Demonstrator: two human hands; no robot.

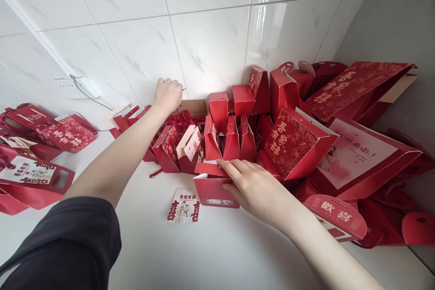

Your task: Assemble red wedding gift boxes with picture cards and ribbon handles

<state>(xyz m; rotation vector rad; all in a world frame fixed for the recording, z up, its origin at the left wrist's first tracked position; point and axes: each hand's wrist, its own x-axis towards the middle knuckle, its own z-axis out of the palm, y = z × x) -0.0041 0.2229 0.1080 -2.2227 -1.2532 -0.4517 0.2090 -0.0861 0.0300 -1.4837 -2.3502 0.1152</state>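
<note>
Red card makes up the box (203,191) before us, which sits just below the middle of our view on the white table (142,249). Taking that box as the centre of the dial, our right hand (250,182) comes in from 4 o'clock and is clamped on its top edge, thumb on the front panel, fingers over the top. Our left hand (169,93) is up at 11 o'clock, closed around a thin red strand (184,89) above the ribbons (181,122) in their carton (196,106).

As we judge it, this box is partly done: its walls are up, but its top gapes near our fingers, and we see no ribbon tied on it. The card (183,207) lies flat and loose just off at 8 o'clock, so that seems left to deal with.

At 12 o'clock our small boxes (231,141) stand upright in a row, folded into shape; we make out no ribbon on them either. The big boxes (291,142), crowded at 2 o'clock, look folded up too. More boxes lie heaped at 9 o'clock, around a patterned box (70,135); how finished those are, we cannot tell.
</note>
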